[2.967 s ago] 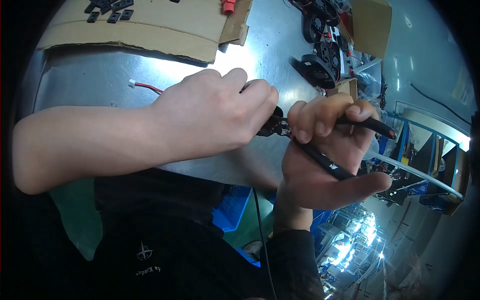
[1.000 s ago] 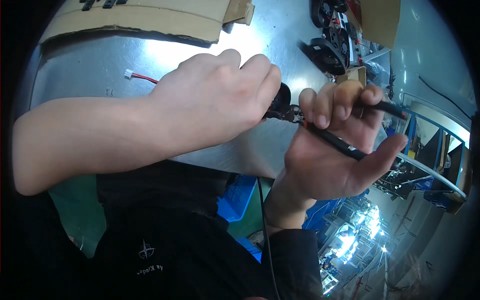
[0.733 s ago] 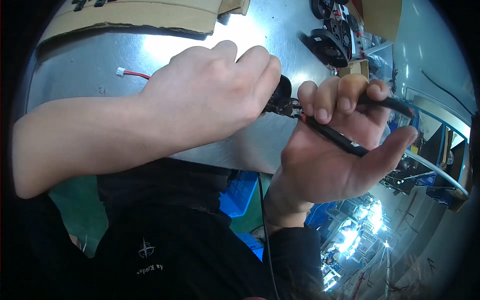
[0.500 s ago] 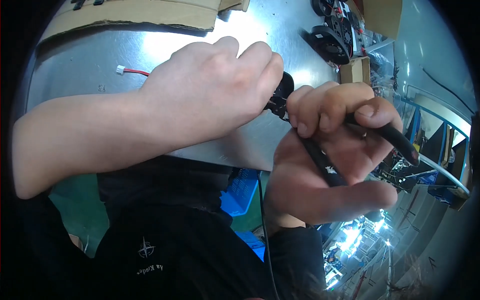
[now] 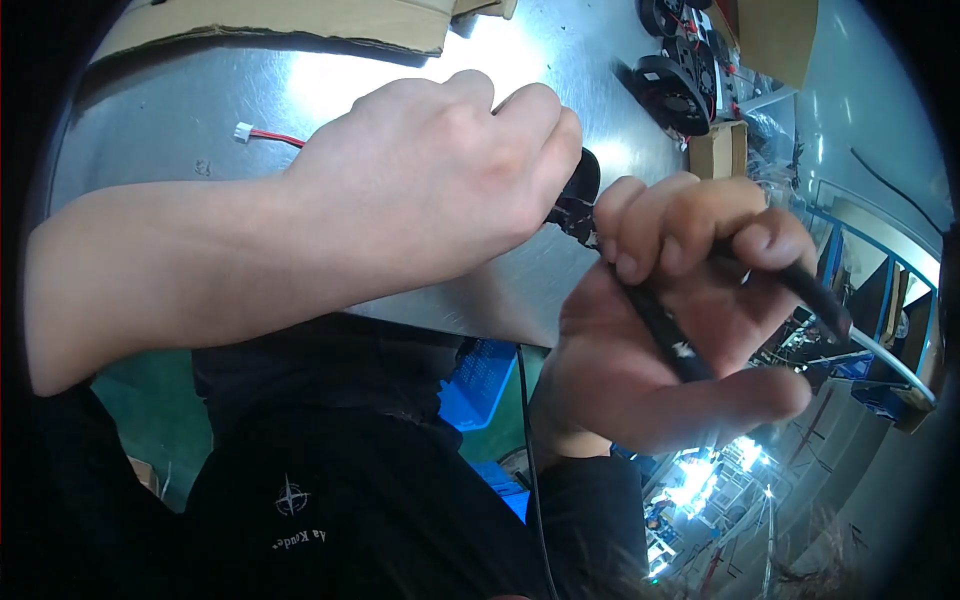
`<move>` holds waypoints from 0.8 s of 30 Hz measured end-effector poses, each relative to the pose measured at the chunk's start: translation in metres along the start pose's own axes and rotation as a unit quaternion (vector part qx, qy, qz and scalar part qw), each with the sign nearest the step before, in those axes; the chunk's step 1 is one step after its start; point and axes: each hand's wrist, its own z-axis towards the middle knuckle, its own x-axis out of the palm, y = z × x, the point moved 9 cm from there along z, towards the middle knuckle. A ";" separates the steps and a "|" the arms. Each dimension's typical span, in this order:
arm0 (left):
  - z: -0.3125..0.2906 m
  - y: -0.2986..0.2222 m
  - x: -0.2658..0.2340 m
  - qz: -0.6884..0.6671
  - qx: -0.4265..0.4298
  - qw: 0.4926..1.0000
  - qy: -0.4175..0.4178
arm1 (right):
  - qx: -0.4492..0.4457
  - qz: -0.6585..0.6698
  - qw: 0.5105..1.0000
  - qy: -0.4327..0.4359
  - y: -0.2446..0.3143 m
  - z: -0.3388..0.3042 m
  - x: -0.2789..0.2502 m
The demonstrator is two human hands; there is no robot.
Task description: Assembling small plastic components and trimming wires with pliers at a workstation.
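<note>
I am gripping a black tool over the worktop's (image 5: 180, 150) near edge.
My left hand (image 5: 440, 190) fingers are clamped on its black head (image 5: 580, 190); right hand (image 5: 680, 320) fingers are curling around the black handle (image 5: 660, 325).

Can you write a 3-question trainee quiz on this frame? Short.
1. True or false: the right hand holds a black rod-like tool.
2. What lies at the bench's far left edge? A) a white connector on red wire B) a blue cup C) a yellow sponge
3. Fill in: the left hand closes over a small ____ part.

Key: 1 true; 2 A, connector on the metal bench; 3 black.
</note>
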 end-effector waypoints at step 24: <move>0.018 0.014 0.003 -0.217 -0.009 0.975 0.041 | -0.008 0.275 0.818 0.505 -0.026 0.051 0.052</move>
